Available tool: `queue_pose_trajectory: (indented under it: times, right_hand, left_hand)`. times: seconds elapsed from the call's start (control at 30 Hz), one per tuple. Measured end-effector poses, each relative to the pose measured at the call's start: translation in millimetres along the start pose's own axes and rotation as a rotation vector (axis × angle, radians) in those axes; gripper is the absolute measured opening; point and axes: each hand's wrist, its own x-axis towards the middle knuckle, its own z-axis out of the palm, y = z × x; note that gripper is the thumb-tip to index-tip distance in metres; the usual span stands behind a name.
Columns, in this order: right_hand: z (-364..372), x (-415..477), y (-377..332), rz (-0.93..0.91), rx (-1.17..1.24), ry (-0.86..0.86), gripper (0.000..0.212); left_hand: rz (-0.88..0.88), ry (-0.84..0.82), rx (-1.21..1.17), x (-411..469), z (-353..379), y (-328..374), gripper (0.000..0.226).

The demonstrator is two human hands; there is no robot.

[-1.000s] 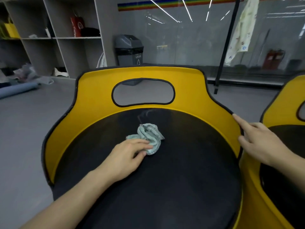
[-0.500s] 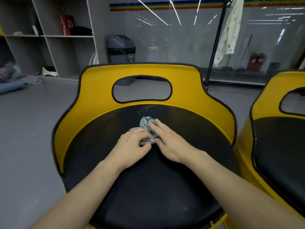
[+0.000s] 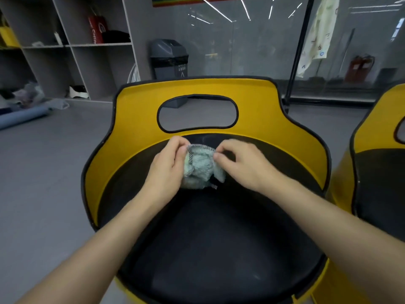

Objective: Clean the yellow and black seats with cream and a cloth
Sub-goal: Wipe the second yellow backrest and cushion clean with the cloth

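Observation:
A yellow seat with a black round cushion and a cut-out handle in its backrest fills the middle of the view. Over the cushion's far part, a pale green cloth with a checkered edge is held up between both hands. My left hand pinches its left top corner. My right hand pinches the right top corner. The cloth hangs crumpled between them. A second yellow and black seat stands at the right edge. No cream is visible.
A grey bin stands behind the seat by the wall. Grey shelves with a red bag are at the back left. A rolled blue mat lies on the floor at left. A black pole stands at the back right.
My right hand came off the seat's right rim and joined the left at the cloth. Both hands have lifted the cloth from the cushion and pulled its top edge apart.

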Motion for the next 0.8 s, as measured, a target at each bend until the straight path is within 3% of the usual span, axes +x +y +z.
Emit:
queue_pose_trajectory:
  times: [0.17, 0.27, 0.3, 0.43, 0.57, 0.7, 0.8]
  right_hand:
    - [-35.8, -4.5, -27.3, -0.067, 0.092, -0.01, 0.021]
    - [-41.3, -6.5, -29.7, -0.035, 0.192, -0.044, 0.022]
    - [-42.9, -7.1, -28.2, -0.028, 0.199, -0.045, 0.021]
    - [-46.6, -6.7, -13.3, 0.011, 0.081, 0.0, 0.019]
    - [-58.9, 13.1, 1.9, 0.026, -0.192, 0.176, 0.019]
    - [-87.2, 34.4, -2.1, 0.013, -0.175, 0.296, 0.015]
    - [-96.5, 13.8, -8.2, -0.03, -0.016, 0.223, 0.02]
  left_hand:
    - [0.081, -0.242, 0.019, 16.0, -32.7, 40.3, 0.032]
    - [0.123, -0.316, 0.251, 26.8, -47.4, 50.9, 0.011]
    - [0.133, -0.32, 0.295, 31.5, -51.8, 51.8, 0.004]
    - [0.109, -0.306, 0.415, 51.3, -62.2, 54.9, 0.023]
    - [0.153, -0.211, 0.5, 84.0, -60.1, 51.3, 0.012]
    - [0.279, -0.046, 0.472, 97.1, -62.3, 66.5, 0.007]
    - [0.33, -0.124, 0.43, 70.5, -71.7, 70.7, 0.011]
